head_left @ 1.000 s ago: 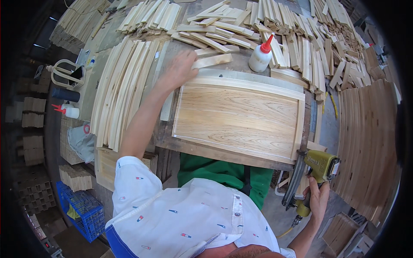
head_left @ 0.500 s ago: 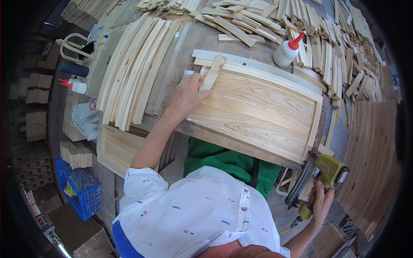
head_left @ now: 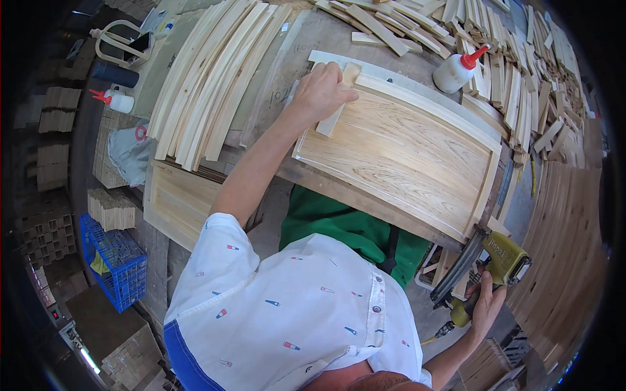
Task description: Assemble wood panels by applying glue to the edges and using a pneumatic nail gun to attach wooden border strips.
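Observation:
My left hand (head_left: 321,94) is closed around a short pale wooden strip (head_left: 332,122). It holds the strip at the far left corner of a wooden panel (head_left: 404,153), and the strip lies across the panel's left end. Long strips frame the panel's far and right edges, and a thin white line runs along its near edge. In my right hand (head_left: 484,305) is an olive-green pneumatic nail gun (head_left: 505,259), its long magazine (head_left: 458,268) just off the panel's near right corner. A hose fitting hangs from the handle.
A white glue bottle with a red cap (head_left: 453,73) stands behind the panel. Loose wooden slats (head_left: 417,26) are heaped at the back and right. Long strips (head_left: 212,85) lie stacked on the left, with a smaller glue bottle (head_left: 119,101) beyond them. A blue crate (head_left: 124,280) sits lower left.
My left hand has brought the wooden strip to the panel's left end and turned it there. The right hand keeps the nail gun in nearly the same place. My view has shifted slightly.

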Available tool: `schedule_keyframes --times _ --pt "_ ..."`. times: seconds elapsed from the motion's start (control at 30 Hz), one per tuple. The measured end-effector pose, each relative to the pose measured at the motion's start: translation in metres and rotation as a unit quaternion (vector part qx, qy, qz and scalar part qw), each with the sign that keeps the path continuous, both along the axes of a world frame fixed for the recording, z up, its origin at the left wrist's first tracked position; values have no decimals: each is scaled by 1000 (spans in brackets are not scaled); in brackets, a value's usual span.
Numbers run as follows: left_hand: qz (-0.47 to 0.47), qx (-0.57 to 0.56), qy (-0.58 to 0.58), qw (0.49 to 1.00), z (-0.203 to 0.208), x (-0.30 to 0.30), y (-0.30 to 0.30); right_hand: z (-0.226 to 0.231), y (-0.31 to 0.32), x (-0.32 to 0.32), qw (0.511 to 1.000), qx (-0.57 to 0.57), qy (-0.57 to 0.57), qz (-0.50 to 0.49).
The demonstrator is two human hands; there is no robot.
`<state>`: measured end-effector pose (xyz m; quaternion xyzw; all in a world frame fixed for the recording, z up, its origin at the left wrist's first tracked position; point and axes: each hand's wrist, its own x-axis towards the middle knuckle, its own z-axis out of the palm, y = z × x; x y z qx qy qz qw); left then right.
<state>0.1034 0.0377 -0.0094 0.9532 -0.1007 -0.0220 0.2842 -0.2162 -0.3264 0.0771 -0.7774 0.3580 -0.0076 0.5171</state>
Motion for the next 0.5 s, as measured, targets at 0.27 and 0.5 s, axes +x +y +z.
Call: schedule_keyframes --times 0.27,0.5 --pt "1 -2 -46 999 -2 -17 9 -4 3 -4 1000 -13 -17 -6" --pt "71 23 20 997 9 -52 45 -5 -1 -8 1000 -7 -11 -6"
